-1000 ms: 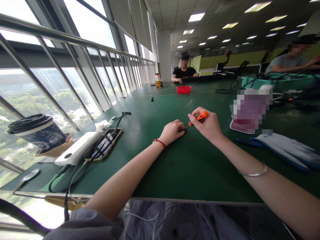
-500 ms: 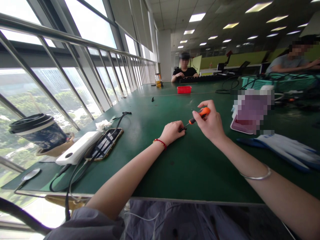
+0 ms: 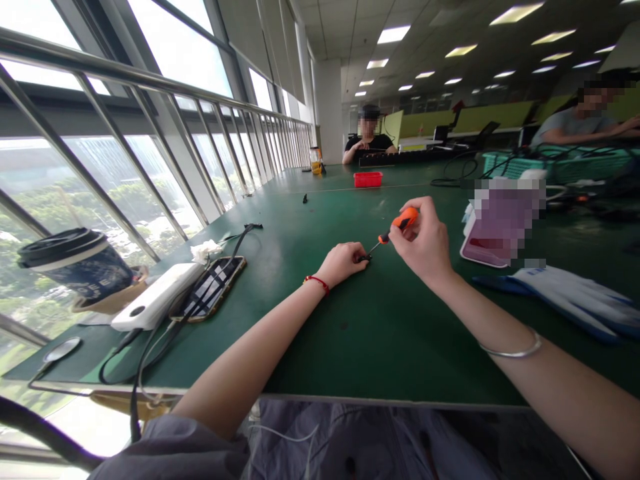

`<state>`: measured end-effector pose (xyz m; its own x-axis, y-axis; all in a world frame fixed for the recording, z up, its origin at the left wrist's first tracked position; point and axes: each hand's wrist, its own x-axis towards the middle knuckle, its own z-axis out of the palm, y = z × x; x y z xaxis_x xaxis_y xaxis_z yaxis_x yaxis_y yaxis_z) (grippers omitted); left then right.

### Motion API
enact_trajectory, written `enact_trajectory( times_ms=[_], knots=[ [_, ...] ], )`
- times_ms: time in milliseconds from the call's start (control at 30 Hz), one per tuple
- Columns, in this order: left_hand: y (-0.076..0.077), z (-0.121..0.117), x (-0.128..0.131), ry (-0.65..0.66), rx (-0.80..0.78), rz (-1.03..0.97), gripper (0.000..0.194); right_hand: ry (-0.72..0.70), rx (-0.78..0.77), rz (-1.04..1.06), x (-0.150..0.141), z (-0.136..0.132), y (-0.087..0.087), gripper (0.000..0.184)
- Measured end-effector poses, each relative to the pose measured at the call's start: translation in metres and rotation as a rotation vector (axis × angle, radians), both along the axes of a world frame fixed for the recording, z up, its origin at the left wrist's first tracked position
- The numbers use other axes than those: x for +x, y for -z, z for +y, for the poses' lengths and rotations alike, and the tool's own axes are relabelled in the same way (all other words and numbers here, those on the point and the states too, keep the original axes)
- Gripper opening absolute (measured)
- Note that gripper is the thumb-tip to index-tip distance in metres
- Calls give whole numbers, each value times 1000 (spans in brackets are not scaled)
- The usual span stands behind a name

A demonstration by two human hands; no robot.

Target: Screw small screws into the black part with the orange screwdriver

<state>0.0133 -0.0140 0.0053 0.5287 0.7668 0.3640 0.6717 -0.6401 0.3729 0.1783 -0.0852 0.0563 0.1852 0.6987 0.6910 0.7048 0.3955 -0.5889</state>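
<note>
Partly hidden, a small black part [image 3: 367, 257] pokes from the left hand [image 3: 344, 265].

A railing [image 3: 200, 100] runs along the left edge of the desk [image 3: 325, 353]. In the near left corner lies a disc [image 3: 65, 349]; beyond it, by the left edge, stands a cup [image 3: 80, 270]. Right of the cup lies a device [image 3: 150, 303], then a phone [image 3: 220, 283] with cables across it. Nearer the middle, a small part [image 3: 365, 257] sits at the left hand's [image 3: 346, 260] fingers, a screwdriver [image 3: 406, 217] slanting from it to the right hand [image 3: 424, 237]. Gloves [image 3: 575, 297] lie farther right, a basket [image 3: 555, 168] behind them. Toward the far edge lies a tray [image 3: 368, 179], a bottle [image 3: 316, 161] to its left.
</note>
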Motion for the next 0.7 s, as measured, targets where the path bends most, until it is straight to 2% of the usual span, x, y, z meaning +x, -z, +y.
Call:
enact_trajectory(
  times_ms=[200, 333, 567, 700],
  knots=[
    [4, 9, -3, 45, -78, -83, 15, -7, 37, 23, 2, 4, 0, 30],
    [3, 13, -9, 50, -83, -91, 15, -51, 61, 62, 3, 6, 3, 12],
    [3, 21, -22, 9, -89, -109, 13, -81, -67, 57, 4, 12, 7, 24],
    [3, 20, -22, 1, -84, -102, 14, -69, -56, 30, 4, 12, 7, 26]
  ],
)
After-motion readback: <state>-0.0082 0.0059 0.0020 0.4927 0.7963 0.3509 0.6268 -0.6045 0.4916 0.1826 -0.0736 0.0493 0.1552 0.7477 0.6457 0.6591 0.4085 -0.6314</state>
